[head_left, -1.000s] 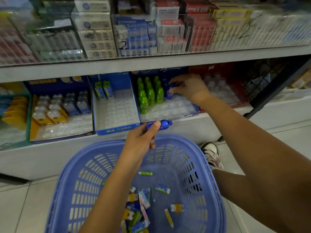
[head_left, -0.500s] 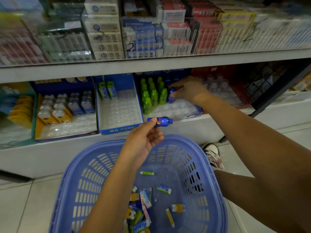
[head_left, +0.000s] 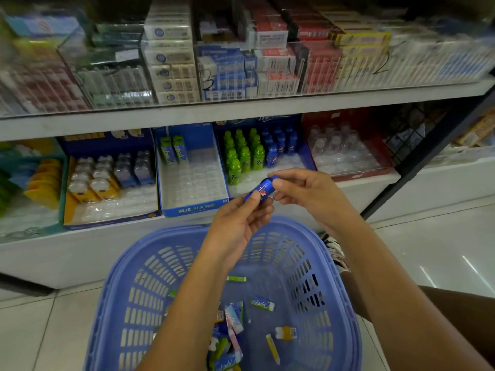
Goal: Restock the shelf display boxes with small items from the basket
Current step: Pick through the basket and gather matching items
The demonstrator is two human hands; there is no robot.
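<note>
A small blue bottle (head_left: 261, 190) hangs in the air above the blue basket (head_left: 128, 290), in front of the lower shelf. My left hand (head_left: 237, 220) pinches its lower end and my right hand (head_left: 300, 190) pinches its cap end. Behind them stands the blue display box (head_left: 308, 159) with rows of green bottles (head_left: 242, 156) and blue bottles (head_left: 278, 147). Several small packets (head_left: 235, 321) lie on the basket's bottom.
Left of that box is a nearly bare blue display box (head_left: 194, 207) with two green-and-white cartons (head_left: 174, 149). Further left is a yellow-and-blue box (head_left: 107, 219), at the right a red box (head_left: 356, 172) of clear bottles. An upper shelf (head_left: 241, 111) overhangs. A shoe (head_left: 333, 245) sits beside the basket.
My right hand has left the bottle display box and come down to the blue bottle held by my left hand. It now pinches the bottle's cap end.
</note>
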